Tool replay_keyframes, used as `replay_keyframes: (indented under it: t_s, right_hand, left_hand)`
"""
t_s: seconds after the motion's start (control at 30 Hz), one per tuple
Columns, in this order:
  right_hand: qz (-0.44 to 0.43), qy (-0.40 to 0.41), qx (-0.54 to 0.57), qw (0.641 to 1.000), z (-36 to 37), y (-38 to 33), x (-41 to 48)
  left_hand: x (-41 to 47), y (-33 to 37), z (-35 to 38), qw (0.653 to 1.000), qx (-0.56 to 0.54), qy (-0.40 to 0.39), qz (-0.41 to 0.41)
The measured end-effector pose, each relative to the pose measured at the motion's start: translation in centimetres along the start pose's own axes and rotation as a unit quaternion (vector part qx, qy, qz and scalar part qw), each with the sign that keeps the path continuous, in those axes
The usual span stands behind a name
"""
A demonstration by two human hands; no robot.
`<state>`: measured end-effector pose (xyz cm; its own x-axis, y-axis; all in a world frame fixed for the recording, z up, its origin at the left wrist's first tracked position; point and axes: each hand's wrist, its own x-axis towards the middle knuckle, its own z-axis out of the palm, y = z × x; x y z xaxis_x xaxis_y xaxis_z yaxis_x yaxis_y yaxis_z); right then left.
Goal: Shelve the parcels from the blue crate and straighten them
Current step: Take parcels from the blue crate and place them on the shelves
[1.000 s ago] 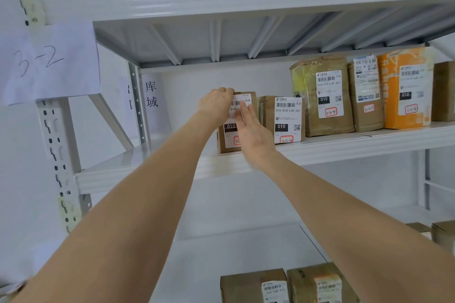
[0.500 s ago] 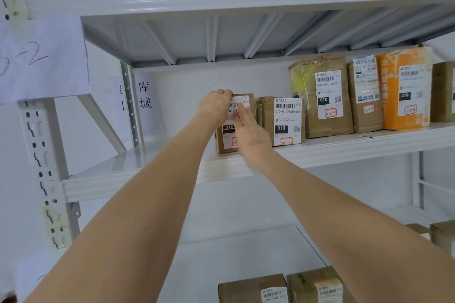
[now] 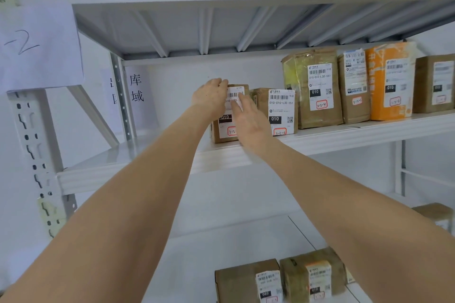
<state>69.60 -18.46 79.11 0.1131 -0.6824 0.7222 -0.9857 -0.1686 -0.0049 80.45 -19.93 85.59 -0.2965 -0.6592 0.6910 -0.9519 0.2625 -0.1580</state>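
Hands barely moved in the last second; the view drifted, so the paper sign [image 3: 39, 47] on the post now shows only "-2". Left hand [image 3: 209, 97] is curled over the top left corner of the small parcel [image 3: 221, 130], gripping it. Right hand [image 3: 248, 120] is flat and open, its straight fingers [image 3: 237, 103] pressed on the parcel's front label. Small parcel stands upright on the middle shelf [image 3: 147, 170], at the left end of the row, just beside the next brown parcel [image 3: 280, 110]; can't tell if they touch. Further right stand a taller taped parcel [image 3: 312, 88] and an orange parcel [image 3: 389, 81]. Two more boxes [image 3: 248, 280] sit on the shelf below.
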Motion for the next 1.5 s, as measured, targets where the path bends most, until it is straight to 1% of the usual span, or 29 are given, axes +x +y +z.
replay_keyframes:
  t_s: [0.13,0.23,0.3,0.37,0.47,0.6,0.7,0.77,0.9,0.93,1.03,1.23,1.37,1.5]
  right_hand:
    - [0.024,0.037,-0.016,0.999,-0.7,0.6,-0.9]
    - [0.055,0.060,-0.022,0.996,-1.1,1.8,-2.3]
    - [0.093,0.056,-0.020,0.994,-1.1,3.1,-3.7]
    - [0.129,0.047,-0.023,0.990,-1.0,4.8,-5.4]
    - [0.168,0.036,-0.036,0.984,-0.6,7.9,-8.8]
    - [0.216,0.001,-0.045,0.975,0.3,12.1,-14.3]
    - [0.254,-0.037,-0.057,0.965,1.3,15.8,-19.3]
    - [0.279,-0.069,-0.067,0.955,2.1,18.6,-23.2]
    - [0.330,-0.103,-0.064,0.936,3.2,24.2,-32.0]
    - [0.339,-0.124,-0.060,0.931,3.3,25.6,-34.2]
    - [0.362,-0.193,-0.049,0.911,3.2,29.6,-40.8]
    - [0.389,-0.291,-0.035,0.873,3.4,37.5,-53.1]
    - [0.404,-0.351,-0.034,0.844,4.2,41.6,-59.7]
    - [0.416,-0.396,-0.022,0.818,6.2,45.1,-64.4]
  left_hand:
    - [-1.5,1.2,0.0,0.999,-0.022,0.036,0.005]
    - [-2.4,3.2,0.2,0.996,-0.035,0.067,0.043]
    - [-3.0,5.0,0.8,0.993,-0.051,0.082,0.072]
    - [-3.6,7.2,1.6,0.990,-0.070,0.079,0.094]
    - [-4.8,11.0,3.4,0.986,-0.103,0.056,0.118]
    - [-7.3,17.3,6.1,0.978,-0.148,0.004,0.150]
    - [-9.8,22.8,8.8,0.967,-0.173,-0.054,0.177]
    - [-11.9,26.7,10.7,0.960,-0.182,-0.093,0.191]
    - [-17.2,35.2,14.7,0.942,-0.192,-0.167,0.217]
    - [-18.8,37.5,15.6,0.937,-0.194,-0.184,0.223]
    - [-23.3,44.4,17.9,0.921,-0.199,-0.237,0.236]
    - [-31.8,57.0,21.3,0.883,-0.191,-0.347,0.252]
    - [-36.6,62.5,24.3,0.862,-0.203,-0.386,0.259]
    - [-39.5,66.7,27.0,0.843,-0.198,-0.422,0.270]
